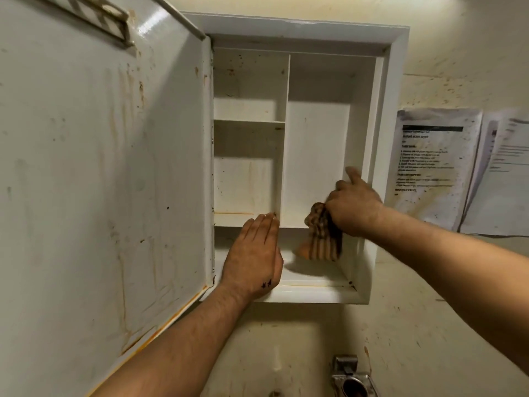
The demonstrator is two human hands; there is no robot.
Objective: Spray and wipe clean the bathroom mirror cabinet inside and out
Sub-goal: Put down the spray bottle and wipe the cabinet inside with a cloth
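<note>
The white wall cabinet [395, 116] hangs open in front of me, its shelves bare and stained. Its door [100, 167] swings out to the left, the inner face streaked with rust-coloured drips. My right hand [353, 204] grips a striped orange-brown cloth [323, 236], bunched and hanging down into the lower right compartment near the right inner wall. My left hand [253, 257] lies flat, fingers together, against the front edge of the lower shelf at the centre divider. No spray bottle is in view.
Two stained paper sheets [435, 167] are stuck to the wall right of the cabinet. A metal fixture [350, 376] sits below the cabinet at the bottom edge. The cream wall around is spotted with dirt.
</note>
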